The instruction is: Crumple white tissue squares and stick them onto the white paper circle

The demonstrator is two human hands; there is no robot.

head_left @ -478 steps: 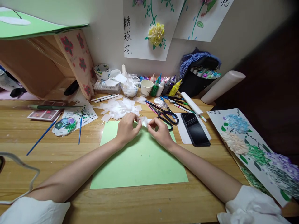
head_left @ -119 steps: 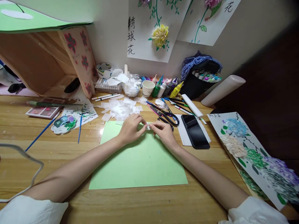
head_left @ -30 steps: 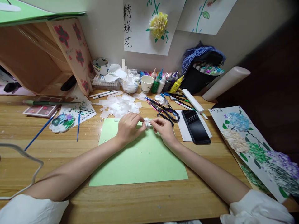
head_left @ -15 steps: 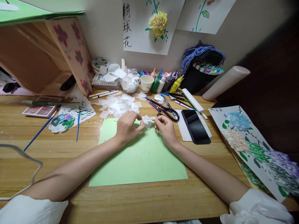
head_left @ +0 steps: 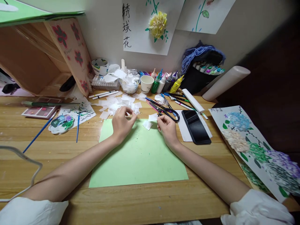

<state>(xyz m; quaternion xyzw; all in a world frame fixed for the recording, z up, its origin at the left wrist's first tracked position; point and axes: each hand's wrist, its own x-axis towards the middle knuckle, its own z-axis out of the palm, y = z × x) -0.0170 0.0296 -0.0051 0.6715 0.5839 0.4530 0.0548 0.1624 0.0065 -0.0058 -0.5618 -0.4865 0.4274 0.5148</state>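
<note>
Over the top edge of the green sheet [head_left: 140, 156], my right hand [head_left: 167, 127] pinches a small white paper square [head_left: 153, 117] at its right side. A second white square [head_left: 147, 125] lies on the green sheet just below it. My left hand [head_left: 124, 122] is curled at the sheet's upper left, beside the pile of white paper pieces [head_left: 112, 104]; its thumb and forefinger are close together, and whatever may be between them is too small to make out.
Black scissors [head_left: 172, 114] and a phone [head_left: 196, 126] lie to the right. Behind stand a paper cup [head_left: 147, 83], paint bottles [head_left: 161, 83] and a tub of paper scraps [head_left: 129, 83]. A paint palette [head_left: 61, 122] and brushes are at left; a flower picture [head_left: 257, 150] is at right.
My left hand has moved left and slightly up, away from my right hand. The white paper between the hands now shows as two separate squares, one in my right hand.
</note>
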